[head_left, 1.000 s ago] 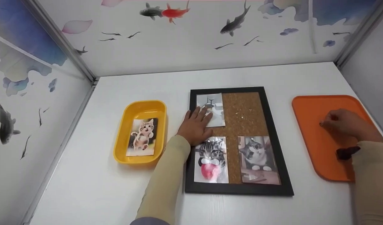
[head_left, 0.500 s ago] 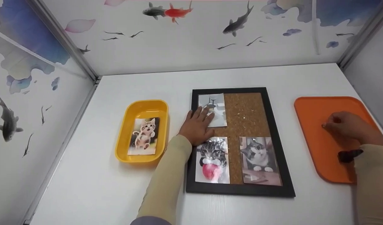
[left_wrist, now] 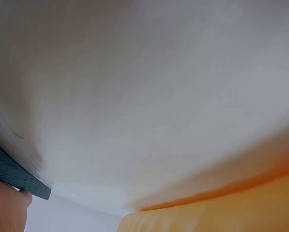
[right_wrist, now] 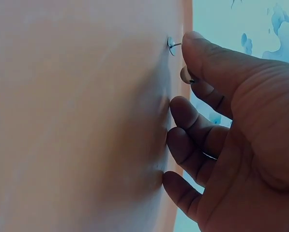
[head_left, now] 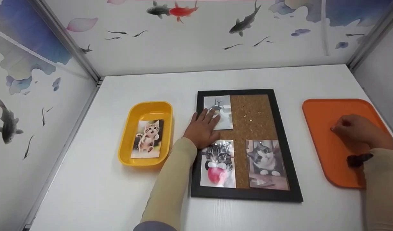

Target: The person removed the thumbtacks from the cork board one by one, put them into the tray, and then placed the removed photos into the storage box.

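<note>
My left hand (head_left: 203,130) lies flat with spread fingers on the grey-white photo (head_left: 225,117) at the upper left of the black-framed cork board (head_left: 250,128). Only a bit of that hand and the dark frame show in the left wrist view. Over the orange tray (head_left: 318,128), my right hand (head_left: 353,128) pinches a thumbtack (right_wrist: 185,75) between thumb and index finger. A second thumbtack (right_wrist: 171,46) lies on the tray, point away from the surface, right by the thumb tip. The other right fingers are bent, tips at the tray.
Two cat photos, one with a red ball (head_left: 217,170) and one grey-and-white (head_left: 267,165), lie on the lower board. Left of it stands a yellow tray (head_left: 122,154) holding a kitten photo (head_left: 147,138). A dark object (head_left: 358,160) sits at my right wrist. Printed walls enclose the table.
The head view has shifted slightly. My left hand stays on the photo, and my right hand stays over the same part of the orange tray with only small finger movement.
</note>
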{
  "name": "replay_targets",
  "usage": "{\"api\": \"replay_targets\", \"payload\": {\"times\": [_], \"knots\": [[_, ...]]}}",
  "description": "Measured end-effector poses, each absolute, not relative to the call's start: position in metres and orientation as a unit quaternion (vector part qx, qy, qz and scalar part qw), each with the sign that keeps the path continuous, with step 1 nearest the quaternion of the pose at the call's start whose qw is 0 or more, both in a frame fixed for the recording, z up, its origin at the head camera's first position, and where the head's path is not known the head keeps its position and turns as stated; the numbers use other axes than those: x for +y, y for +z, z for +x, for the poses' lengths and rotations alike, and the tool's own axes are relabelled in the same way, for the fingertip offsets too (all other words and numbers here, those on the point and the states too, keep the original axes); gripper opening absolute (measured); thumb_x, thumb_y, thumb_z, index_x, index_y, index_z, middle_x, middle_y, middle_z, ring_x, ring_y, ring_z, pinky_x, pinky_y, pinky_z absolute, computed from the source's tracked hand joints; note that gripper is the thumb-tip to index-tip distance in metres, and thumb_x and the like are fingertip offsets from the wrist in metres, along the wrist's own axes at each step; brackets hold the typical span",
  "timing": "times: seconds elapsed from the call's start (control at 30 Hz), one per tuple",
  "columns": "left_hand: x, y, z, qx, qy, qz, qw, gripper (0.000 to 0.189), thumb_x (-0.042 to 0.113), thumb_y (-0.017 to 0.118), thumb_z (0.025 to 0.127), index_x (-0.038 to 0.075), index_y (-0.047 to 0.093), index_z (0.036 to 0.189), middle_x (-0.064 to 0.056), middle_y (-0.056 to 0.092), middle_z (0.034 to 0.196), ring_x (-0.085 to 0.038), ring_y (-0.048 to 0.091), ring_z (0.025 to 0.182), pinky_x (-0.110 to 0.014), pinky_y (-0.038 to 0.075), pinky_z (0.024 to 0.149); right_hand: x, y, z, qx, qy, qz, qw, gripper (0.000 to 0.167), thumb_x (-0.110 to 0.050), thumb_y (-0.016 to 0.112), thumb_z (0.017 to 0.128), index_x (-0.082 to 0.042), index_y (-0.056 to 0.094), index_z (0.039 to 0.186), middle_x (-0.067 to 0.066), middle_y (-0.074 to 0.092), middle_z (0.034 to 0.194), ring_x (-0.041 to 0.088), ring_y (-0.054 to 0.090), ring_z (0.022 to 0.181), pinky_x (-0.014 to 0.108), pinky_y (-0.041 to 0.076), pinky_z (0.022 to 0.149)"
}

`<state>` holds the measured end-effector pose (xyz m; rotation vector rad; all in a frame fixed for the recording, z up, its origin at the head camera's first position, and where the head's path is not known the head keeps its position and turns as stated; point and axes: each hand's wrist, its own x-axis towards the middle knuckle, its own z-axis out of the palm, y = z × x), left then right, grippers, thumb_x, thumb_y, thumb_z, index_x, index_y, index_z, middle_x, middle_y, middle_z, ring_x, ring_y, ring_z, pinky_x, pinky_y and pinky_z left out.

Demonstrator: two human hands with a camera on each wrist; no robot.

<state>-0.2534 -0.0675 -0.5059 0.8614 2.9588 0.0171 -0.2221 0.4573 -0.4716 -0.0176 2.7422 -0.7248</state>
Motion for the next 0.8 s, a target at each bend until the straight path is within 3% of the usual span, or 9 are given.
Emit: {"api": "replay_targets", "payload": {"times": [0.8], "knots": [[-0.0682, -0.5057, -0.2545, 0.957, 0.009, 0.288, 0.028, 0.068, 0.053, 0.024, 0.100, 0.022, 0.019, 0.160, -0.005, 0.011, 0.166, -0.028, 0.007, 0.152, -0.053, 0.009, 0.119, 0.4571, -0.4704, -0.2218, 0.956, -0.256, -0.011, 0.143, 0.036, -0.036, 0.056, 0.101, -0.005, 0.055, 0.084, 0.007, 0.050, 0.078, 0.025, 0.046, 0.076, 0.033, 0.037, 0.061]]}}
